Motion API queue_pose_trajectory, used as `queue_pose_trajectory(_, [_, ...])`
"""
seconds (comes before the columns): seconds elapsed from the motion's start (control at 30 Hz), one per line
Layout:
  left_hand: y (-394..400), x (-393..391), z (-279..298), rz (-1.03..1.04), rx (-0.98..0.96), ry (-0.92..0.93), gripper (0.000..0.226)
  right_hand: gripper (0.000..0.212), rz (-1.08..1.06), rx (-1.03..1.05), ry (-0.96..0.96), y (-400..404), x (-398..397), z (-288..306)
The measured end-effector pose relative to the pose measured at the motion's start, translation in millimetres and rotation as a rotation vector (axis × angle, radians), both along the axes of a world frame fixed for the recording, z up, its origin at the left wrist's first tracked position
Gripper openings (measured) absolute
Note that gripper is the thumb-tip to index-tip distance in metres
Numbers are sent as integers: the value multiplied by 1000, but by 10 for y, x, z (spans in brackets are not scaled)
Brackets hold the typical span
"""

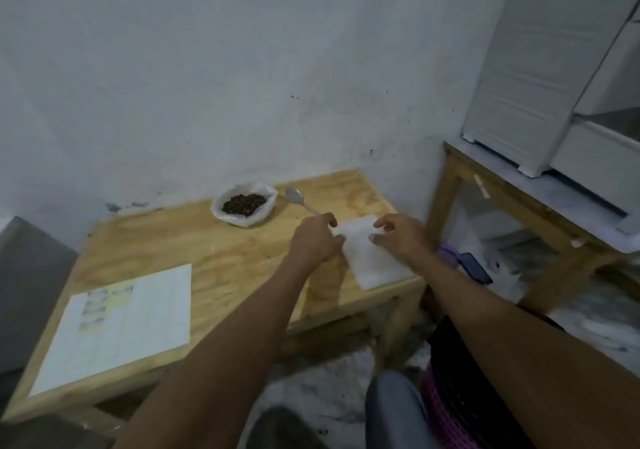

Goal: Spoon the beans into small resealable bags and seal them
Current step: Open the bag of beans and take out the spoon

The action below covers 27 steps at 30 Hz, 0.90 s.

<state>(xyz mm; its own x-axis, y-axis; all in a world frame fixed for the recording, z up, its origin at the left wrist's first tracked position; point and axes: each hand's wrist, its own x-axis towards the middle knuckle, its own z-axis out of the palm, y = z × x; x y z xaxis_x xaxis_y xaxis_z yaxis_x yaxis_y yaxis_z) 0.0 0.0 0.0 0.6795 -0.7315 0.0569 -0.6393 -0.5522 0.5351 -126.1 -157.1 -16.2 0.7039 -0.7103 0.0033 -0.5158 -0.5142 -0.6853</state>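
A white plastic bag of dark beans (244,204) lies open at the back of the wooden table (221,244). A stack of small white resealable bags (367,258) lies at the table's right front corner. My left hand (313,239) grips the handle of a metal spoon (298,197), whose bowl points towards the beans. Its thumb touches the left edge of the stack. My right hand (398,235) has bent fingers, and their tips rest on the stack's far right part.
A printed sheet (121,324) lies on the table's left front. A white wall runs behind. To the right stands a second wooden stand (485,192) with a white appliance (540,78) on it. A dark phone (474,268) and a pink basket (446,414) sit low right.
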Motion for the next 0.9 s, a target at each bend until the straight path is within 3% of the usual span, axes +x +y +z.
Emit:
queue_pose_trajectory(0.23, [-73,-203,-15,69,34,105,43,41,-43,-53,90,54,-31,-16])
queue_pose_trajectory(0.37, [-136,-284,-4,79,24,110,21,37,-39,-96,110,59,-27,-4])
queue_pose_trajectory(0.53, [-205,-321,-24,165,-41,142,20,30,-44,-151,93,69,-2,54])
queue_pose_trajectory(0.73, [-253,-305,22,284,-292,201,17,12,-120,-30,-94,46,34,187])
queue_pose_trajectory(0.9, [-226,-206,285,340,-586,490,16,18,-186,186,-338,104,106,512])
